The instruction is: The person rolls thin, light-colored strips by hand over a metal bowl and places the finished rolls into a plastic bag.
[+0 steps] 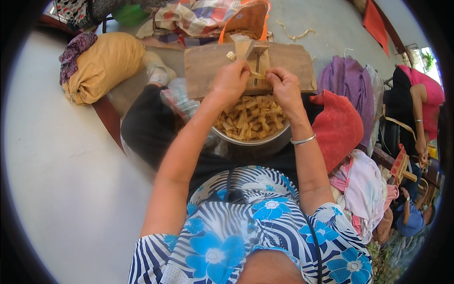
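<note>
A narrow tan strip (258, 75) is pulled taut across a small upright metal piece (257, 64) on a wooden board (205, 69). My left hand (231, 81) pinches the strip on one side, and my right hand (284, 86) pinches it on the other. More flat tan strips (242, 49) lie lengthwise on the board beside my left fingers. A small folded piece (231, 55) rests on the wood nearby. Below the board, a metal basin (250, 142) holds many knotted tan pieces (252, 117). I cannot tell what the strips are made of.
Beyond the board stands an orange container (263, 17) with tan material inside. A stuffed yellow sack (106, 64) is at left. Red cloth (337, 127) covers my right knee; purple cloth (345, 81) hangs beyond it. People in pink (427, 96) and blue (411, 220) sit at right.
</note>
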Demonstrator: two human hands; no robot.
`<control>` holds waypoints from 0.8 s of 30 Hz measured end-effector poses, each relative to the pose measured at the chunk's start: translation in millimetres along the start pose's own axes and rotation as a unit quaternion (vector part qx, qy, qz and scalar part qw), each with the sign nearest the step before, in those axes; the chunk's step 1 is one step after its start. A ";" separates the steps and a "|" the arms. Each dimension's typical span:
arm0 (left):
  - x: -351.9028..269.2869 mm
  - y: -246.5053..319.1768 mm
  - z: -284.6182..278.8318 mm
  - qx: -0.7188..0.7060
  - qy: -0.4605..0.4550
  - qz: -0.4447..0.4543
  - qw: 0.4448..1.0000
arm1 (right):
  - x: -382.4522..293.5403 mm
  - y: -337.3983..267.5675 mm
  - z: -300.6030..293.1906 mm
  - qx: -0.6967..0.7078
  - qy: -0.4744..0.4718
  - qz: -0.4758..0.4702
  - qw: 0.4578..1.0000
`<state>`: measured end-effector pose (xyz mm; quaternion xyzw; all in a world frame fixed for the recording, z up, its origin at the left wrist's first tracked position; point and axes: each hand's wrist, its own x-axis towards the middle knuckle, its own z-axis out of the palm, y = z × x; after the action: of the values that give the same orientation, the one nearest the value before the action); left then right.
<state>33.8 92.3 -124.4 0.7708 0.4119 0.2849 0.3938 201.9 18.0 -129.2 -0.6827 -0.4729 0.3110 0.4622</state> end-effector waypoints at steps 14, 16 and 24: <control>-84.4 36.0 7.2 -0.339 -0.076 -0.181 0.920 | -69.2 -45.8 20.7 -0.232 0.061 -0.279 0.930; -98.8 37.7 8.0 -0.327 -0.092 -0.185 0.922 | -76.1 -41.5 21.7 -0.230 0.027 -0.199 0.952; -143.0 54.3 -64.6 -0.095 -0.116 -0.121 0.981 | -117.6 -58.2 6.3 -0.074 -0.154 -0.058 0.984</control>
<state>-64.5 -25.5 -61.1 0.7021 0.4249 0.1819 0.5417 133.4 -82.3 -79.3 -0.6301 -0.5989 0.3492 0.3498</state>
